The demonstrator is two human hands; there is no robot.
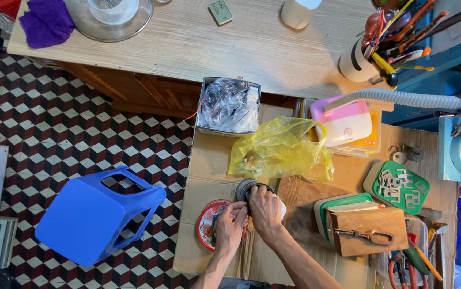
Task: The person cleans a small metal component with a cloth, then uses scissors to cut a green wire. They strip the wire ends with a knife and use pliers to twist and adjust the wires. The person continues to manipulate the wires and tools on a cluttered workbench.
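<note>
My right hand (265, 207) lies over a round dark metal part (245, 187) with a ring-shaped rim, gripping it from above on the cardboard-covered bench (198, 160). My left hand (230, 226) is closed beside it, fingertips pinching at the part's lower left edge. What the fingers pinch is hidden. A round red tin lid (205, 225) lies under the left hand. A yellow plastic bag (278, 150) sits just beyond the part.
A blue plastic stool (96, 214) lies tipped on the checkered floor at left. A box of plastic-wrapped parts (229, 106), a pink-and-white box (343, 122), green lids (402, 187), a wooden block with pliers (367, 231) and a pen cup (359, 61) surround the work spot.
</note>
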